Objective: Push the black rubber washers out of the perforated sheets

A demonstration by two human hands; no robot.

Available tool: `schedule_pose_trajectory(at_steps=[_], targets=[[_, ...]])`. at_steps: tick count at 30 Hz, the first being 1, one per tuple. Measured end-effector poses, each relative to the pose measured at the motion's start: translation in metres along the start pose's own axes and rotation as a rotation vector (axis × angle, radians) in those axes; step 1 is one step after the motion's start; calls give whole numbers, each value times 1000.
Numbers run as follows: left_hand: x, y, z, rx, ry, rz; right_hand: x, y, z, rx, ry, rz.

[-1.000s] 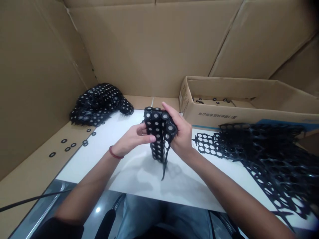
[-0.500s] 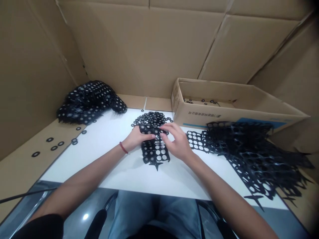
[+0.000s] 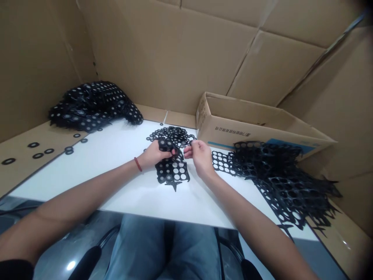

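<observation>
- Our left hand point(image 3: 154, 153) clamps the sheet point(image 3: 164, 173);
- our right hand point(image 3: 201, 157) curls just beside; its grip we cannot tell;
- we seem to be freeing rings point(image 3: 171, 135), piled beyond both hands; the next calls for a steady left hold

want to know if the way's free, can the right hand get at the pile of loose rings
Probably yes: the right hand is near the right end of the pile of loose rings, with nothing seen between; the sheet in the left hand is further left.
</observation>
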State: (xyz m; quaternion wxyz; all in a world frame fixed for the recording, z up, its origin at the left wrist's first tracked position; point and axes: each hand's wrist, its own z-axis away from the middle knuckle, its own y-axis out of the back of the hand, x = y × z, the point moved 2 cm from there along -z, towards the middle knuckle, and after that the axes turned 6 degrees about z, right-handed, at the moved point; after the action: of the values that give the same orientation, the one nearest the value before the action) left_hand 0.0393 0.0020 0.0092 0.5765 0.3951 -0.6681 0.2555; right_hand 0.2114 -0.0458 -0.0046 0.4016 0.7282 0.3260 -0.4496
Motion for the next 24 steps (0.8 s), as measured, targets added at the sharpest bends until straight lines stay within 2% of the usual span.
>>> schedule_pose_trajectory(at_steps=[3, 6, 8, 11, 13, 16, 20, 24], targets=[[-2, 0, 1, 7, 11, 62, 8, 20, -16, 88, -7, 21], [-3, -2, 2, 2, 48, 125, 9, 33, -20, 61, 48, 94], [-3, -3, 3, 10, 65, 142, 3, 30, -12, 4, 107, 148], [-4, -3, 3, 34, 38, 85, -11, 14, 8, -96, 182, 191], [-4, -2, 3, 40, -4, 27, -18, 3, 19, -161, 185, 181], [-5, -1, 1, 18, -29, 11, -18, -5, 21, -213, 114, 110], [-8, -2, 0, 24, 8, 96, -9, -4, 11, -184, -23, -18], [-11, -4, -1, 85, 71, 198, -4, -4, 4, -82, -62, -76]])
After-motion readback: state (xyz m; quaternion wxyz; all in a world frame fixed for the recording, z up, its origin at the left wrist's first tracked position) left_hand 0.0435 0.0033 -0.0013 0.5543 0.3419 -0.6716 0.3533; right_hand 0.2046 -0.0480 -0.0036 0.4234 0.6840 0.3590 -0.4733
